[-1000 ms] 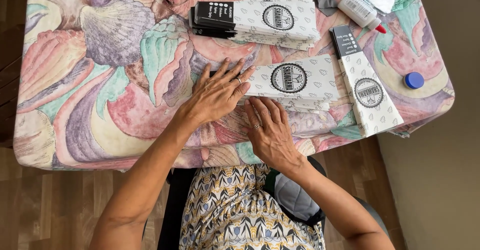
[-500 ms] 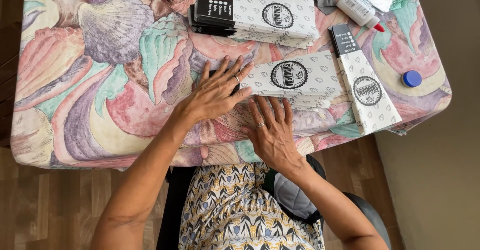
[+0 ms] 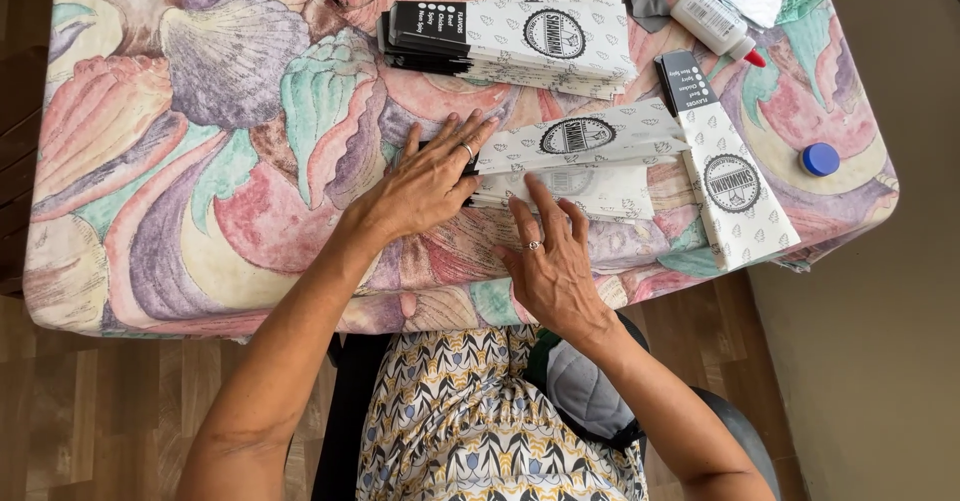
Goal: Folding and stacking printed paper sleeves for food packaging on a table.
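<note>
Head view, looking down: a seated person in a patterned dress works at a table (image 3: 150, 261) draped in a pastel shell-print cloth. Nearest the body, the right hand (image 3: 555, 266) lies flat, its fingers (image 3: 530, 216) pressed together and pointing away onto the lower edge of a folded paper bag (image 3: 580, 166). Just beyond and to the left, the left hand (image 3: 425, 186) rests palm down, fingers (image 3: 465, 146) slightly spread, their tips touching the bag's left end; neither hand pinches anything. The bag lies straight ahead of the right fingers and to the right of the left ones, its long axis running left to right across the table. Both hands touch it, the left at the end, the right along the near side. It is white paper with a small leaf print, a round black emblem on its upper flap and a dark band at the left end. To its right a single bag (image 3: 730, 176) lies lengthwise, near a blue cap (image 3: 820, 159). Farther off sit a stack of like bags (image 3: 520, 36) and a glue bottle (image 3: 712, 21) with a red tip.
</note>
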